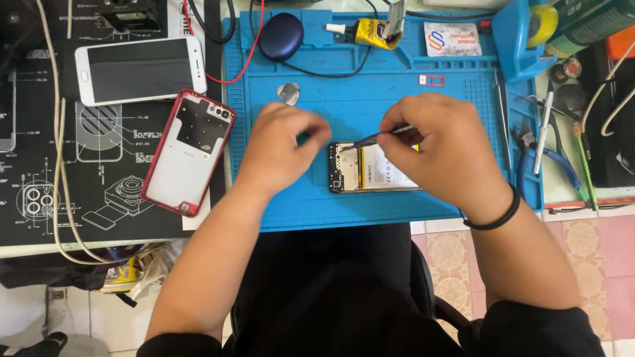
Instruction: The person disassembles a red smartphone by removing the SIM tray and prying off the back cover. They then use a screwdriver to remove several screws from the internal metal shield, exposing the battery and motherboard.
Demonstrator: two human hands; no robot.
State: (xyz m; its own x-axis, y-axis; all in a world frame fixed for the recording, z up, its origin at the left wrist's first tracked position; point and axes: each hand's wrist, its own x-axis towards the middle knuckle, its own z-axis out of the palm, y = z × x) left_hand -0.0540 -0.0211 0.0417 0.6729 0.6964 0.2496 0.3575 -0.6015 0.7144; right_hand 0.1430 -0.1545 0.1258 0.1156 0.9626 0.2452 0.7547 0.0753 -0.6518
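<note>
Both hands work over the opened phone (370,168): my right hand (440,149) pinches tweezers (380,137) (tips on its board), my left hand (281,149) curls loosely, empty, just beside its edge.

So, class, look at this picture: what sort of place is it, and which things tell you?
Most likely a phone repair bench. An opened phone lies on a blue repair mat, the right hand works on it with tweezers, and pliers lie nearby.

White phone (137,69) screen dark — white-orange sachet (452,39) on blue mat (370,79).
</note>
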